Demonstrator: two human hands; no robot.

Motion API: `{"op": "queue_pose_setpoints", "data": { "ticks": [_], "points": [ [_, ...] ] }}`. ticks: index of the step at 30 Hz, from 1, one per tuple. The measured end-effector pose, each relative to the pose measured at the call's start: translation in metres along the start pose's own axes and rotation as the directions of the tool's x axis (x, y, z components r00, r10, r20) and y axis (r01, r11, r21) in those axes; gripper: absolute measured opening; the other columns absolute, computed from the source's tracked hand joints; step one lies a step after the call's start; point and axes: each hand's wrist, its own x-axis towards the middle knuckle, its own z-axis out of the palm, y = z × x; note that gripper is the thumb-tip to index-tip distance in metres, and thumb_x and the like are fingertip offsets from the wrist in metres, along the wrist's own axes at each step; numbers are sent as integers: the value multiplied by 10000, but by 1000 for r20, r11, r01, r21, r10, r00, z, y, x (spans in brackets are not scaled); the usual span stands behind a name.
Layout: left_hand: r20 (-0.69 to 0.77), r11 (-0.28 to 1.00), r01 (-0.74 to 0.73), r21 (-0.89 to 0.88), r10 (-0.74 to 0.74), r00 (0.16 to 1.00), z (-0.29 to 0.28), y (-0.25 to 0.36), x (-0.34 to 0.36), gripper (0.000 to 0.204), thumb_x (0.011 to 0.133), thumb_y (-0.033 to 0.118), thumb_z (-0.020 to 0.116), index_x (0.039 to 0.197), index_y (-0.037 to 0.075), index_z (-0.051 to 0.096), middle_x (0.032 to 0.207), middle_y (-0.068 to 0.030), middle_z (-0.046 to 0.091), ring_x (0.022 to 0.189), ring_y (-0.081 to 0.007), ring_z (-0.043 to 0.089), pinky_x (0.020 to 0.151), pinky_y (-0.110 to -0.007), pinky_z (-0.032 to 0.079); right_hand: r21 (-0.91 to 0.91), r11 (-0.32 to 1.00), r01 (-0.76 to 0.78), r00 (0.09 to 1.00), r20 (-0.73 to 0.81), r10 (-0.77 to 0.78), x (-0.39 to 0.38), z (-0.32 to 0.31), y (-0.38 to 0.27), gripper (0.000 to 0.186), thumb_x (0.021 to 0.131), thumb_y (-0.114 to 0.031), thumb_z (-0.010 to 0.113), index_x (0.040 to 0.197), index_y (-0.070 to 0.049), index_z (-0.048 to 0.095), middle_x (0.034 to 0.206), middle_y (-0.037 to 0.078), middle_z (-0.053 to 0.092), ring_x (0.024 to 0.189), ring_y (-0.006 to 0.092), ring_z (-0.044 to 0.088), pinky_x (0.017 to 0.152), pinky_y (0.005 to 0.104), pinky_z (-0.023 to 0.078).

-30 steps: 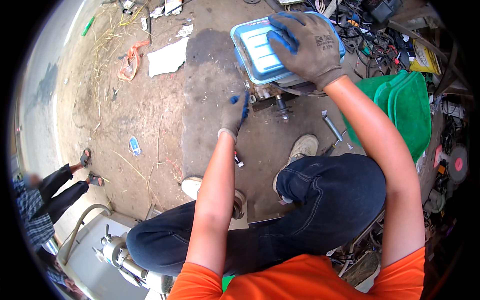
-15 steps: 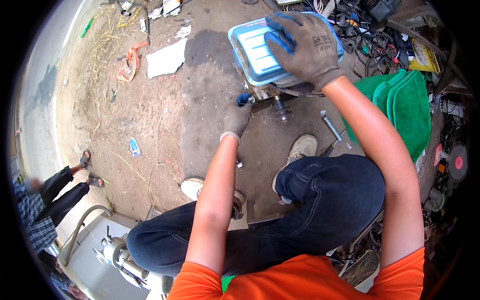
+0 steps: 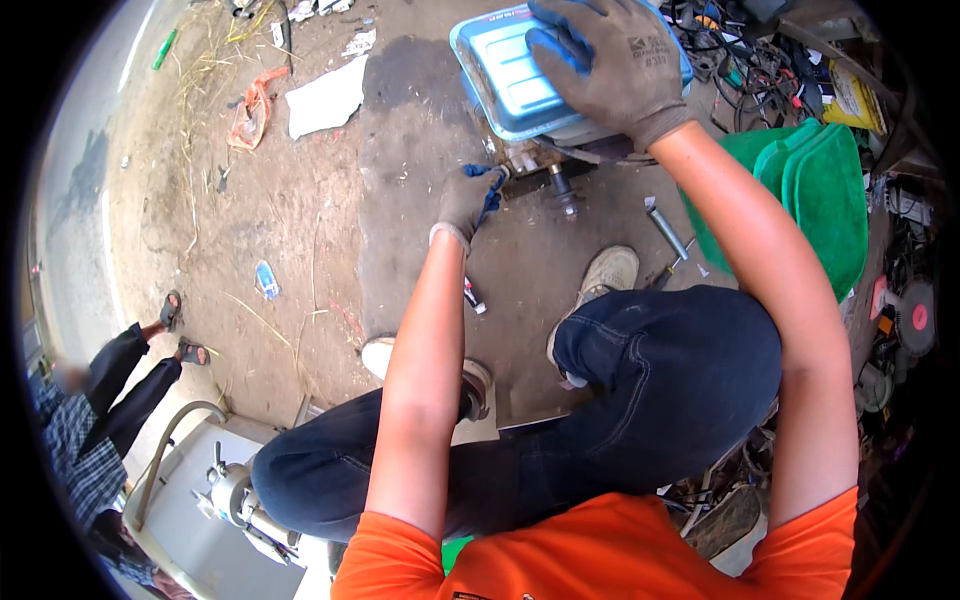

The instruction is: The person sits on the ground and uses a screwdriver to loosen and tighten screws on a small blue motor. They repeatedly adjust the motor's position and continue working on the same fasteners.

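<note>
My right hand, in a brown work glove with blue inside the fingers, lies spread on the light-blue rectangular metal casing of a machine. That casing has raised ribs and stands on the ground ahead of me. Lower on the machine's near side, my left hand, gloved alike, has its fingers closed around the end of a small metal fitting. The fingers hide part of that fitting. Just right of it, a dark stub shaft sticks out toward me.
Green plastic stands to the right, beside a metal rod-like tool on the ground. Tangled cables and parts fill the far right. White sheet and an orange bag lie left. A person is at the far left.
My left hand has turned at the wrist, its blue fingers now pointing more to the right at the fitting. My right hand stays on the casing. The whole view has shifted slightly.
</note>
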Motion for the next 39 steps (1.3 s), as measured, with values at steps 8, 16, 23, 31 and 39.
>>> {"op": "queue_pose_setpoints", "data": {
  "ticks": [8, 16, 23, 31, 39],
  "points": [
    [68, 954, -122, 275, 108, 992, -5, -2, 6, 198, 957, 225, 719, 999, 32, 731, 788, -43, 697, 694, -126, 635, 627, -302, 513, -17, 1000, -19, 999, 29, 19, -4, -2, -2, 334, 868, -334, 717, 1140, -141, 697, 1096, 132, 680, 1023, 353, 646, 947, 485, 493],
    [572, -5, -574, 819, 93, 815, -52, -43, -55, 958, 697, 558, 844, 1527, 232, 494, 1688, -149, 273, 1529, -448, 257, 1252, -542, 257, -102, 995, -15, 1000, 7, 16, -6, 5, 4, 407, 897, -462, 683, 1155, -154, 750, 1196, 85, 711, 1112, 317, 660, 1014, 460, 488],
    [812, -315, -771, 554, -2, 584, -82, -74, -83, 738, 740, 485, 803, 1405, 240, 596, 1619, -197, 367, 1441, -408, 411, 1163, -525, 387, -76, 997, -5, 1000, 14, 6, -3, -5, -1, 379, 886, -382, 705, 1178, -140, 720, 1205, 107, 697, 1096, 331, 646, 1016, 465, 472],
    [683, -142, -678, 721, 313, 660, -74, -131, -59, 165, 907, 232, 639, 976, 104, 718, 1501, -190, 486, 1159, -348, 639, 951, -445, 549, -75, 997, 17, 998, 62, -12, 3, -8, -7, 397, 876, -344, 704, 1195, -109, 700, 1186, 148, 680, 1115, 354, 630, 1042, 489, 454],
    [322, 128, -389, 912, 362, 875, -110, -95, -15, 247, 947, 224, 628, 1146, 88, 684, 1339, -210, 612, 1076, -355, 681, 900, -507, 563, -9, 1000, 18, 998, 57, -17, 7, -5, -7, 398, 887, -348, 698, 1186, -87, 707, 1186, 149, 685, 1117, 356, 633, 1031, 496, 465]
  ]
}}
